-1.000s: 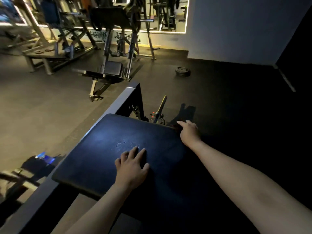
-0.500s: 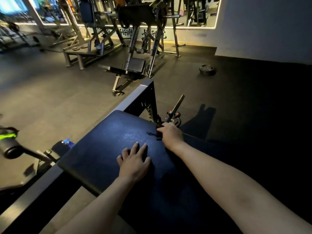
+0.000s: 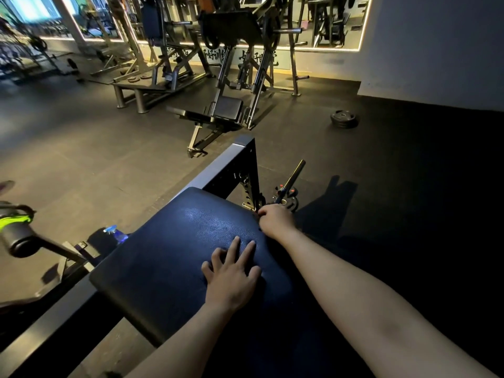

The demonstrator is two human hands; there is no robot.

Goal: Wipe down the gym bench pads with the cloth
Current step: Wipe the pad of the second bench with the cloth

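The bench pad [image 3: 169,257], dark and textured, is mounted on a grey steel frame [image 3: 221,170] and occupies the centre of the view. The left hand [image 3: 231,279] is laid flat on the pad's near right area, fingers straight and spread, with nothing gripped. The right hand [image 3: 276,221] is positioned at the pad's far right corner with its fingers curled. Whether the cloth is pinched beneath them cannot be determined in the dim light. A blue spray bottle [image 3: 116,234] is seen just beyond the pad's left edge. A weight plate [image 3: 344,118] lies on the floor, well apart.
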